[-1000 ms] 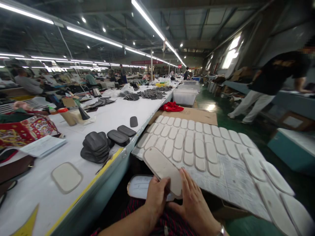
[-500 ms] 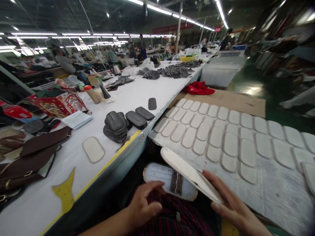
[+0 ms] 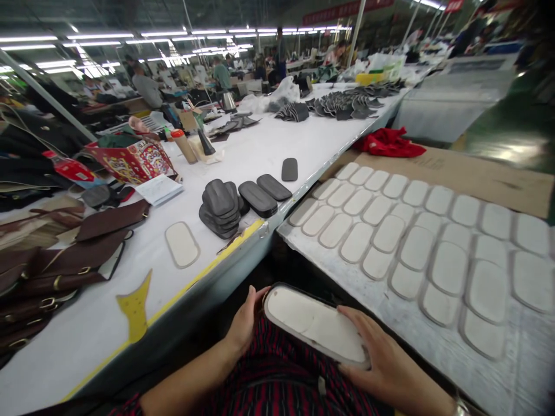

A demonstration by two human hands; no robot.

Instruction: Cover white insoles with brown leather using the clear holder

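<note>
Near five o'clock my right hand (image 3: 381, 353) holds the white panel (image 3: 313, 321), flatter than half a second ago; my left hand (image 3: 243, 321), then apart, is at its other end, closure unclear. One o'clock's red banner (image 3: 332, 14): writing unreadable.

Red cloth (image 3: 390, 143) on brown cardboard (image 3: 481, 176)

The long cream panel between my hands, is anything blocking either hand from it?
Nothing visible does. Your right hand grips the right end of the cream panel; your left hand is at its left end, though whether it touches the panel itself isn't clear.
</note>
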